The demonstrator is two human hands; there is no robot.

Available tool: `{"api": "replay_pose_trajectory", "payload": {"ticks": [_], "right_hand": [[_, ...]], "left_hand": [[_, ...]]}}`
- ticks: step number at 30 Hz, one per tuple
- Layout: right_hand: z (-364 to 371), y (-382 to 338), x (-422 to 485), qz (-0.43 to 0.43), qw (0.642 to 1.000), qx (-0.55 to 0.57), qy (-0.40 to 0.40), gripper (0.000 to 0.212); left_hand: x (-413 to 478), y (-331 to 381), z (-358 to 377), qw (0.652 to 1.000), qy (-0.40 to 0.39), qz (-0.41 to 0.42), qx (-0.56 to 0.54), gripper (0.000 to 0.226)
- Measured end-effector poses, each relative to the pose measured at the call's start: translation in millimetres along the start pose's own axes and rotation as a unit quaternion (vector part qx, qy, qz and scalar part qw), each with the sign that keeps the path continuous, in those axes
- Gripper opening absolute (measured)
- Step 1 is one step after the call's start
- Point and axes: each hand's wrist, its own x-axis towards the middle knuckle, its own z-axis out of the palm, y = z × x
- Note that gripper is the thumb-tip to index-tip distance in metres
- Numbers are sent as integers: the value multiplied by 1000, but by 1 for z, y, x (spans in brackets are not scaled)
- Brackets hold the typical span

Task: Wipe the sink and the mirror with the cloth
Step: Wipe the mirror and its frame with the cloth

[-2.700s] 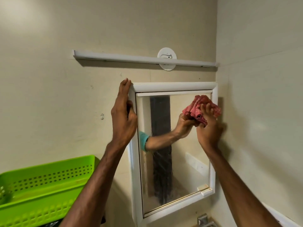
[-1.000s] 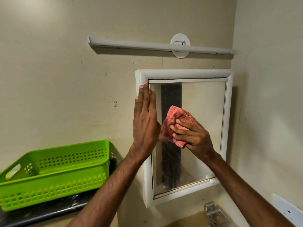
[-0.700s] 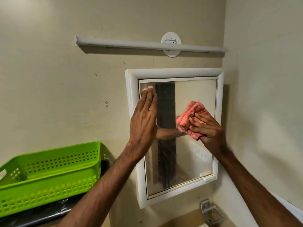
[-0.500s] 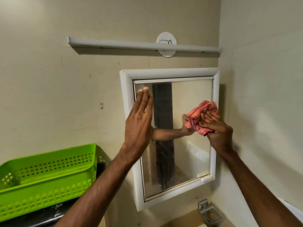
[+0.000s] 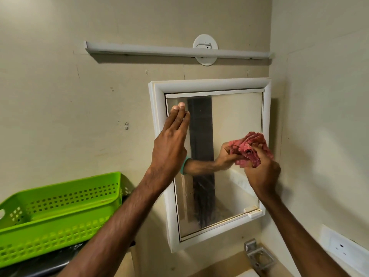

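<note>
A white-framed mirror (image 5: 236, 120) hangs on the beige wall straight ahead. My left hand (image 5: 171, 144) lies flat with fingers together and extended against the mirror's left edge, holding nothing. My right hand (image 5: 262, 172) presses a bunched red checked cloth (image 5: 248, 148) against the glass near the mirror's right edge, about mid-height. The glass reflects an arm, a hand and the cloth. The sink is out of view except for a pale strip at the bottom edge.
A bright green perforated basket (image 5: 60, 212) sits on a dark surface at lower left. A white tube fixture (image 5: 175, 50) runs above the mirror. A metal soap holder (image 5: 259, 256) is below the mirror, a white socket plate (image 5: 343, 248) on the right wall.
My right hand has carried the cloth from the mirror's left-centre across to its right edge. My left hand moved from gripping the frame's top-left corner to lying flat lower on the left edge.
</note>
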Motion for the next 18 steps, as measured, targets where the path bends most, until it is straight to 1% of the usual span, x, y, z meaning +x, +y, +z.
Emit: {"api": "replay_pose_trajectory", "payload": {"ticks": [4,8,11,15,18], "right_hand": [[1,-35,-9,41,999,23,-10,52],[5,-74,-30,11,999,48,-8,47],[16,-109,-57,-55,997,48,-8,45],[27,-150,-93,-195,980,43,4,23],[29,-155,-110,-260,965,43,13,29]], "left_hand": [[0,0,-2,1000,-11,2,18,88],[1,2,-9,999,-27,11,31,87],[2,2,-16,999,-32,19,17,84],[3,-3,-16,999,-23,31,-12,83],[0,-6,-9,999,-15,35,-10,93]]}}
